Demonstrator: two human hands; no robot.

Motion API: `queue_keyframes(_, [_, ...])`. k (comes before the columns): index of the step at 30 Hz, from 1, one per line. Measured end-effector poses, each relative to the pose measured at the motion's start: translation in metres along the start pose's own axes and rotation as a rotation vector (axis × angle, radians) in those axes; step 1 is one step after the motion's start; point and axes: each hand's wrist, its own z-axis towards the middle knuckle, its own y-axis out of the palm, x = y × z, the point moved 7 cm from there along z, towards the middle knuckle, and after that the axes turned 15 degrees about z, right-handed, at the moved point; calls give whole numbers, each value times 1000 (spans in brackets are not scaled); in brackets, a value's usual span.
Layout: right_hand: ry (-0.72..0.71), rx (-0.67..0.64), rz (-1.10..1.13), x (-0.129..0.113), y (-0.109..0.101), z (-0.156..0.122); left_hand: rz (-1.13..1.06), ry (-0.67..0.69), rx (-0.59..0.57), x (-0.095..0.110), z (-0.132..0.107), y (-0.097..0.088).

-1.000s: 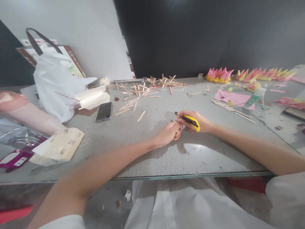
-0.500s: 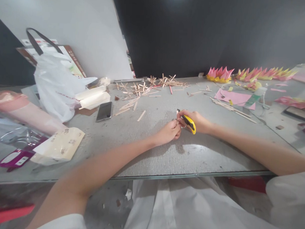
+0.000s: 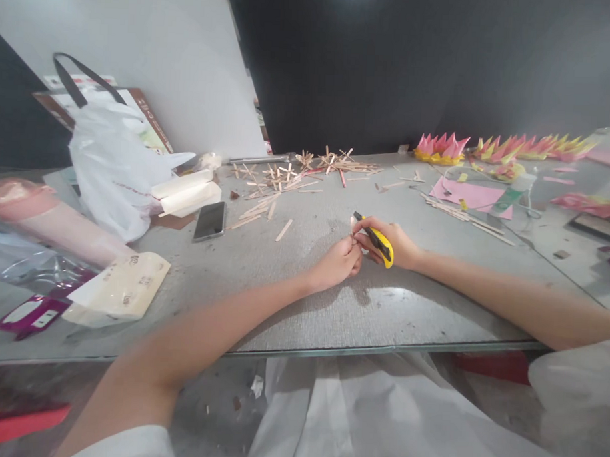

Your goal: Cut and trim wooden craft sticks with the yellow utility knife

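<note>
My right hand [image 3: 390, 241] grips a yellow and black utility knife [image 3: 377, 239], its black tip pointing up and to the left. My left hand [image 3: 338, 263] rests on the grey table [image 3: 302, 302] right beside it, fingers pinched together on something small that I cannot make out. The fingertips of both hands touch near the knife's front end.
Thin wooden sticks [image 3: 291, 175] lie scattered at the back. A phone [image 3: 209, 220], a white plastic bag [image 3: 110, 165] and cream packets [image 3: 117, 290] sit to the left. Pink paper sheets [image 3: 466, 193] and pink-yellow folded paper flowers [image 3: 440, 148] are at the right.
The knife has turned in my right hand, its tip swinging up and its body steeper. Both hands stay together at the same spot.
</note>
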Motion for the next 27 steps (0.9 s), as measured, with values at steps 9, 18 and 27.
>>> queue_keyframes(9, [25, -15, 95, 5, 2, 1, 2, 15, 14, 3, -1, 2])
queue_keyframes(18, [0, -17, 1, -2, 3, 3, 55, 18, 16, -2, 0, 1])
queue_keyframes(27, [43, -72, 20, -8, 9, 3, 35, 4, 28, -4, 1, 1])
